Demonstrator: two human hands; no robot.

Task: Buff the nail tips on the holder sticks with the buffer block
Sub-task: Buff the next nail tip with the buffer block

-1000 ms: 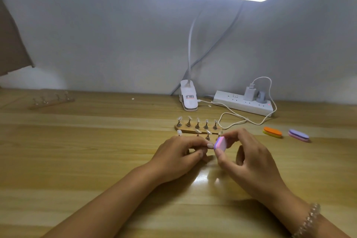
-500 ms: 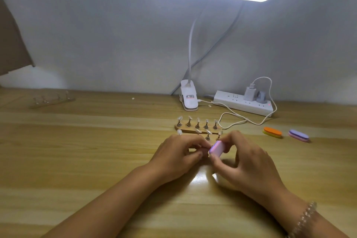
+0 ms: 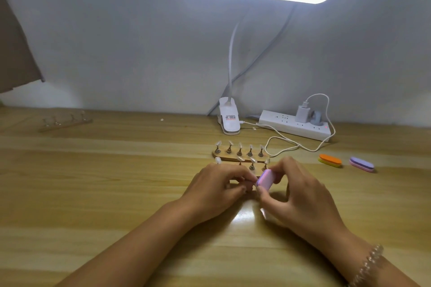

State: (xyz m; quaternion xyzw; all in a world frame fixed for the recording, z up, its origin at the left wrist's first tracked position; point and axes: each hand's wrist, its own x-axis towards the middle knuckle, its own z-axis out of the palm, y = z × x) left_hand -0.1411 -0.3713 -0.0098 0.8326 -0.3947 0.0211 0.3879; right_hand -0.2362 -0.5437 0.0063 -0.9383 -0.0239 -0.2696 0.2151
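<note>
We look down at two bare hands working close together on a wooden desk, just in front of the rear wooden stand (image 3: 233, 158), which carries five upright holder sticks topped with pale nail tips.

The right hand (image 3: 300, 200) grips a small pink and lilac buffer block (image 3: 265, 179) between thumb and curled fingers, in front of the stand and slightly to its right. The block looks light and foam-like, softly springy with a fine grit face, so we judge it best held by its long edges, as it is here, leaving one flat face free.

The left hand (image 3: 217, 191), in front of the stand and slightly to its left, has its fingers curled and pinched on something small. We judge this to be a holder stick, but the fingertips hide it. The block's end meets those fingertips, so the nail tip being buffed sits between the two hands. Nail tips are thin, stiff plastic, featherlight and easy to knock off. Holding low on the stick and stroking lightly seems wise.

A second stand (image 3: 253, 166), between the rear stand and the hands, shows a few sticks above the knuckles.
</note>
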